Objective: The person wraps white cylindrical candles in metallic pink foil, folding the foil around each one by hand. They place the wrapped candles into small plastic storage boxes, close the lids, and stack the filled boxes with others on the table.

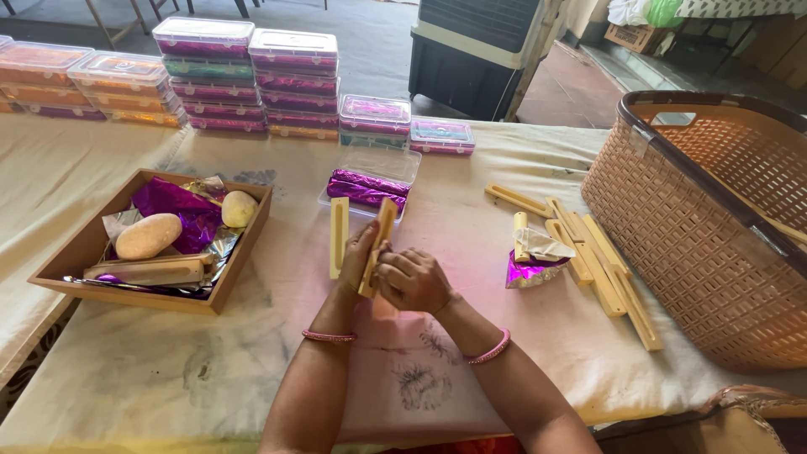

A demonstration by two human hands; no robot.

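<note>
Cloth-covered table is seen beneath the work. A wooden mould strip is pinched upright between the left hand and the right hand, just before the open clear box. Tilted so, it could be let slip, knocking the second strip beside it.

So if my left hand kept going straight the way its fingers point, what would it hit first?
Probably the clear plastic box holding purple foil-wrapped rolls, just beyond the upright pale wooden mould piece the left hand grips; depth is hard to judge.
</note>
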